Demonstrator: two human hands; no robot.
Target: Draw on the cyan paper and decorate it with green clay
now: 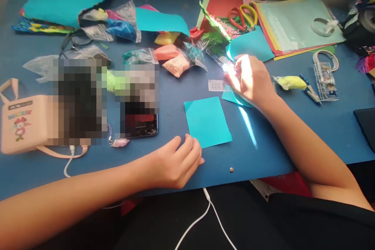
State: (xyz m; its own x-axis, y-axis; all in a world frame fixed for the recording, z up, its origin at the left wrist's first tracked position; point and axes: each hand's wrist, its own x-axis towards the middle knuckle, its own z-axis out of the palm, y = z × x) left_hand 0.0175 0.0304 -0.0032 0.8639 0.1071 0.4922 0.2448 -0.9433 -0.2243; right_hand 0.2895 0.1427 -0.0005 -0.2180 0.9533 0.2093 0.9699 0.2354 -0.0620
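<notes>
A blue square of paper (208,122) lies flat on the blue table (172,121). My left hand (183,162) rests at its lower left corner, fingers curled together; what they hold, if anything, is hidden. In bright sunlight, my right hand (249,78) reaches past the square to the upper right, its fingers closed near a clear plastic item. The glare hides what is between them. Beneath that hand are a clear ruler (216,85) and another blue paper piece (234,96).
Bagged clay (176,65) lies beyond the square. Scissors (237,19) and stacked coloured sheets (304,27) are at the back right. A phone (143,125) and a pink bag (23,125) lie left; a pen (311,90) and a clear case (325,82) lie right.
</notes>
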